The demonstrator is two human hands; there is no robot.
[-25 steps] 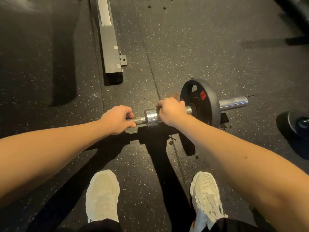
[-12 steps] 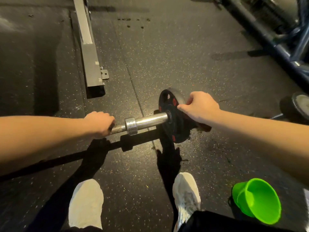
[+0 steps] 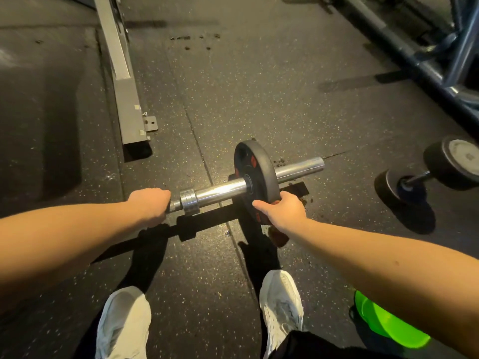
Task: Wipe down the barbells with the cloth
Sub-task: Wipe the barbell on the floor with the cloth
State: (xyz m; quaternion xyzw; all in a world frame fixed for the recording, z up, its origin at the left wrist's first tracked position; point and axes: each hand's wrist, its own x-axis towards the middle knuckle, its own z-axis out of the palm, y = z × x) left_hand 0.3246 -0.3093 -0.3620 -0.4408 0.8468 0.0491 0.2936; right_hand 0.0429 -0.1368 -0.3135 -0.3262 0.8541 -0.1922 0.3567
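Our left hand curls tight round the barbell to keep it steady. At its three o'clock, our right hand grips the plate, maybe to slide it.

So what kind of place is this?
Most likely a gym's weights area: a barbell loaded with a black weight plate, a dumbbell lying nearby, and speckled rubber flooring.

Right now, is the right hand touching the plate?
Touching. Head view: right hand grips the plate at its lower rim, thumb across the face.
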